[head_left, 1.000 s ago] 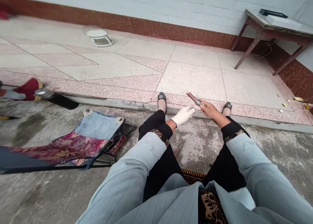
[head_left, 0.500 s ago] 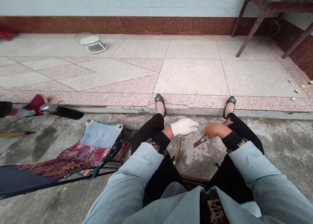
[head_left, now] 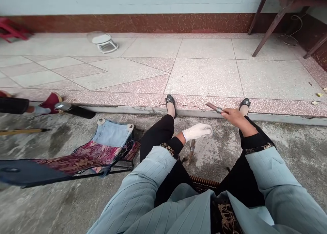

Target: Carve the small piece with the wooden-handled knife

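Observation:
My left hand (head_left: 196, 131), in a white knitted glove, is held out between my knees with its fingers curled together. What they hold, if anything, is hidden. Just below it a crooked piece of wood (head_left: 191, 152) shows; I cannot tell whether it touches the glove or lies on the ground. My bare right hand (head_left: 233, 117) is closed on a short brown stick (head_left: 212, 106) with a silvery band around it. The stick points up and left, over the step's edge, apart from the glove.
A folding chair (head_left: 84, 155) with patterned cloth stands at my left. Beyond it are another person's red shoe (head_left: 52, 102) and a dark cylinder (head_left: 79, 111) with a silvery end. A white stool (head_left: 104, 43) and a wooden table (head_left: 281, 9) stand on the tiled step (head_left: 204, 77).
My right hand has moved up and away from my left, turning the stick so that its free end points up-left instead of down-left. The view has shifted slightly left.

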A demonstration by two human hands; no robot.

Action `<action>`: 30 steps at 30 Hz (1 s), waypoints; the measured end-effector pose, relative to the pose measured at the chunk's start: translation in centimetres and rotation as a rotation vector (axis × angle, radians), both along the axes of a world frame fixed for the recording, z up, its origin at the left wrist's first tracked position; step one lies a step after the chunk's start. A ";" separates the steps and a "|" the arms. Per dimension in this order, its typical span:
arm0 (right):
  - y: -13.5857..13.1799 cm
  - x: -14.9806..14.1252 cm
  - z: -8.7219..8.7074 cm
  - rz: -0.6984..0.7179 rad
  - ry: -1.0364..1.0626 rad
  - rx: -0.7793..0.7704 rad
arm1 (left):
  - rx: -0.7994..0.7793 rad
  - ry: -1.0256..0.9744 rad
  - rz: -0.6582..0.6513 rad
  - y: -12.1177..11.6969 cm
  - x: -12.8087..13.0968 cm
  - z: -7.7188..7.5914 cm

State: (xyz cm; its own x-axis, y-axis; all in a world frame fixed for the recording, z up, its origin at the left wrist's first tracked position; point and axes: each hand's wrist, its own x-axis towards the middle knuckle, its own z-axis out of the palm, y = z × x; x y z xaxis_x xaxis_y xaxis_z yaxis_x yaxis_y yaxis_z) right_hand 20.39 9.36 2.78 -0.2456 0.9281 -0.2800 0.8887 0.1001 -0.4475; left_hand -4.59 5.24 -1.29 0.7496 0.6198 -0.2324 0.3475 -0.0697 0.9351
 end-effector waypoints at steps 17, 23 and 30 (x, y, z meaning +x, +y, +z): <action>-1.0 0.6 2.2 0.270 0.787 -0.352 | 0.009 -0.044 0.279 1.2 -1.3 0.6; 0.6 1.8 0.3 -0.118 0.597 -0.097 | -0.054 0.048 0.056 0.4 -0.9 0.6; -0.1 -1.6 -0.7 0.145 -0.272 -0.141 | 0.048 0.067 0.191 0.0 -0.8 2.2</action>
State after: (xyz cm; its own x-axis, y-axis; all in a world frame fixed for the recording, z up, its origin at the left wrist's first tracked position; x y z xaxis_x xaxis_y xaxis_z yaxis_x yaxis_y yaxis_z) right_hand 18.79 9.22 2.05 -0.2707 0.8364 -0.4766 0.9585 0.1880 -0.2146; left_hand -5.43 5.23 0.87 0.6014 0.7607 -0.2444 0.4197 -0.0405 0.9068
